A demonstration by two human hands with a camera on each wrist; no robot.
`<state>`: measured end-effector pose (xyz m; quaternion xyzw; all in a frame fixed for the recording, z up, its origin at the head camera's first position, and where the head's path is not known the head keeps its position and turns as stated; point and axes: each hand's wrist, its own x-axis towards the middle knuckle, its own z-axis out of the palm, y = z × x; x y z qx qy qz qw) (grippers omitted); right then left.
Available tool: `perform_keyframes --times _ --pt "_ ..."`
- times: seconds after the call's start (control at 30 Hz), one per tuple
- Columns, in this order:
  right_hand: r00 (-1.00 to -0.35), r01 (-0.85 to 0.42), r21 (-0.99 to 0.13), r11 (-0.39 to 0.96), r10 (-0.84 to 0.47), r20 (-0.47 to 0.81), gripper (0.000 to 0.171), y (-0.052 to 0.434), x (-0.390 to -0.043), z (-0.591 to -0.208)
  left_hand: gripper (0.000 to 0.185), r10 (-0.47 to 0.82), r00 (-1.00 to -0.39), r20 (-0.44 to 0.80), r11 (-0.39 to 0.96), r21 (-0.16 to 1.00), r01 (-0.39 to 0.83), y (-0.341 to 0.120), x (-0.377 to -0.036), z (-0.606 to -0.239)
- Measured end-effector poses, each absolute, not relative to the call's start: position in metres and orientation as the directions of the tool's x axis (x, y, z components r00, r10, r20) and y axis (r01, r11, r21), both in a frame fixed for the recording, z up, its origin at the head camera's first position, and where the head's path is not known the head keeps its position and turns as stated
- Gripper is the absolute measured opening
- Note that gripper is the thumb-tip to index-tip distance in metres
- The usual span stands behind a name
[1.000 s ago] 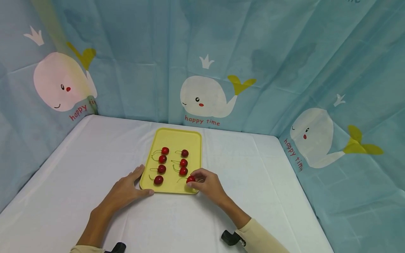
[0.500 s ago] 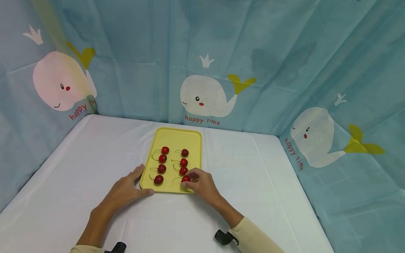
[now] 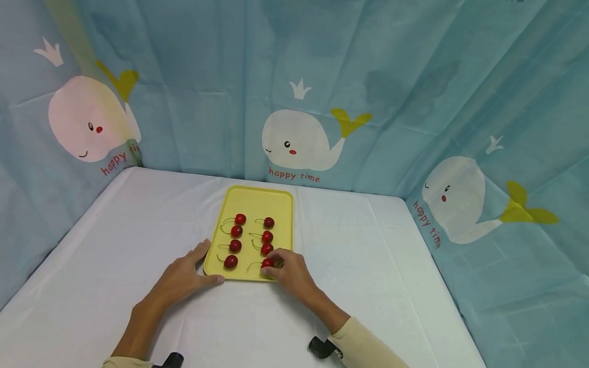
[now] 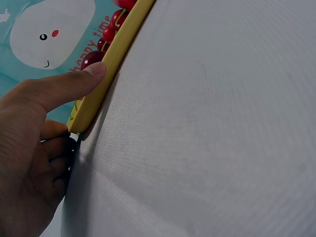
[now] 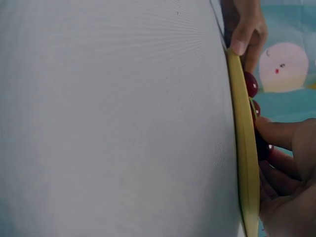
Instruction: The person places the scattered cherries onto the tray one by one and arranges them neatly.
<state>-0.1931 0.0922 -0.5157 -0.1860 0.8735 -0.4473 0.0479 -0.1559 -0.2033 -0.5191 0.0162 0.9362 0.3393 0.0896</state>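
A yellow tray [image 3: 280, 204] lies on the white table and holds two columns of red cherries with green stems. My right hand [image 3: 281, 269] pinches the nearest cherry [image 3: 267, 263] of the right column, low on the tray just behind its near rim. In the right wrist view its fingers [image 5: 284, 143] close round that dark cherry [image 5: 262, 148] behind the tray rim [image 5: 242, 148]. My left hand [image 3: 186, 276] rests at the tray's near left corner, thumb [image 4: 69, 84] laid on the rim [image 4: 106, 69] and fingers along the left edge. It holds nothing.
The white tablecloth [image 3: 138, 214] spreads to both sides of the tray. Blue curtains with whale prints [image 3: 299, 138] wall in the table at the back, left and right. Dark wrist-camera mounts [image 3: 322, 347] show at the lower edge.
My right hand has carried the cherry leftward from the tray's near right corner to the foot of the right column. The left hand has stayed put.
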Motion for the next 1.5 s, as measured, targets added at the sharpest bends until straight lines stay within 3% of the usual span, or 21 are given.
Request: perform_keyframes --times 1.17,1.5 --pt "-0.925 -0.340 -0.761 0.553 -0.344 0.163 0.038 0.100 -0.193 -0.516 0.123 0.103 -0.987 -0.122 0.757 0.654 -0.002 -0.201 -0.157 -0.521" --pt "-0.918 -0.387 -0.698 0.602 -0.326 0.228 0.035 0.139 -0.190 -0.501 0.117 0.117 -0.983 -0.145 0.768 0.640 -0.003 -0.204 -0.157 -0.516"
